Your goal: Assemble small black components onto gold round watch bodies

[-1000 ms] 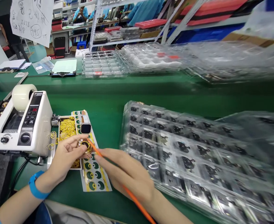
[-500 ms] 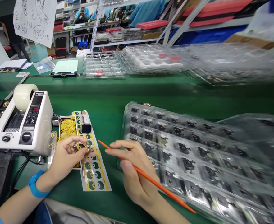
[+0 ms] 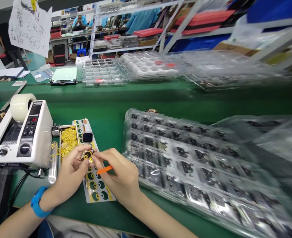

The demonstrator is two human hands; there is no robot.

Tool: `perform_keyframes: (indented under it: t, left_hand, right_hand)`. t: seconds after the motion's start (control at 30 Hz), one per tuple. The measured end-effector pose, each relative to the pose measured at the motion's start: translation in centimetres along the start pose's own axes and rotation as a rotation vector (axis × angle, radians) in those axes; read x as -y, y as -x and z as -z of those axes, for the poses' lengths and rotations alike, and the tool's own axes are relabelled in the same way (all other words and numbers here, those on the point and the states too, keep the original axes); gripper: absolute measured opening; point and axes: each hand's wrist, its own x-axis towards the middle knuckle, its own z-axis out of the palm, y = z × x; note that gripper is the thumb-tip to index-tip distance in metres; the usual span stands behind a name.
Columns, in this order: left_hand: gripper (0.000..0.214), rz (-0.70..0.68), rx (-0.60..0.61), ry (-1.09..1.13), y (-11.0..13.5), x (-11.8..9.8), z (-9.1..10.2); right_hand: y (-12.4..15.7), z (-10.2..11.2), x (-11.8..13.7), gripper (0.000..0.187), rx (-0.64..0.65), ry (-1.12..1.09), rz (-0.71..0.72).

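Observation:
My left hand (image 3: 70, 173) pinches a small round gold-coloured metal part (image 3: 87, 154) with a yellow ring shape and a dark area on its face. My right hand (image 3: 122, 175) is closed around an orange pointed stick (image 3: 105, 170), whose end sticks out leftward below the fingers. Its thumb and forefinger tips meet the right edge of the round part. Beneath both hands lies a sticker sheet (image 3: 102, 194) with yellow and green rounded shapes. To the left of it, a shallow box (image 3: 77, 132) holds many yellow ring-shaped pieces (image 3: 69, 140).
A white tape dispenser (image 3: 40, 132) stands at left, beside a black tray of gold round parts (image 3: 2, 115). A square dark-faced watch (image 3: 87, 137) lies on the sheet. Clear plastic trays (image 3: 161, 155) of black parts cover the right side; more trays (image 3: 103, 71) line the back ledge.
My right hand has moved left to the round part, and the orange stick has turned within its grip. My left hand keeps hold of the part. The whole view has shifted slightly.

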Motion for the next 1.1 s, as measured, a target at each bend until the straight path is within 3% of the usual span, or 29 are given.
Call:
perform_keyframes:
  t: [0.23, 0.37, 0.6, 0.77, 0.87, 0.97, 1.03, 1.1]
  left_hand:
    - [0.040, -0.020, 0.131, -0.074, 0.5, 0.6, 0.4]
    - [0.042, -0.006, 0.138, -0.113, 0.3, 0.6, 0.4]
    - [0.038, 0.024, -0.116, -0.001, -1.2, -0.1, 1.1]
    - [0.037, -0.044, -0.326, 0.111, -1.4, -1.4, 2.2]
    - [0.038, -0.086, -0.365, 0.112, -1.1, -2.0, 2.5]
    - [0.039, -0.069, -0.376, 0.114, -0.9, -2.4, 2.5]
    - [0.039, -0.049, -0.380, 0.104, -0.9, -2.5, 2.5]
    - [0.038, -0.039, -0.368, 0.101, -0.8, -2.6, 2.5]
  right_hand:
    - [-0.4, -0.5, -0.4, 0.014, 0.065, -0.124, -0.259]
    - [-1.0, -0.7, -0.5, 0.014, 0.099, -0.181, -0.305]
    - [-1.9, 0.7, -1.0, 0.018, 0.254, -0.330, -0.324]
    - [-0.9, -1.7, -0.2, 0.020, 0.440, -0.223, -0.286]
    - [-0.1, -2.9, 0.7, 0.014, 0.543, -0.082, -0.229]
    - [0.1, -0.8, 0.4, 0.025, 0.576, 0.035, -0.176]
    - [-0.1, 2.7, -1.0, 0.034, 0.548, 0.125, -0.176]
    - [-0.3, 7.2, -3.4, 0.028, 0.507, 0.246, -0.202]
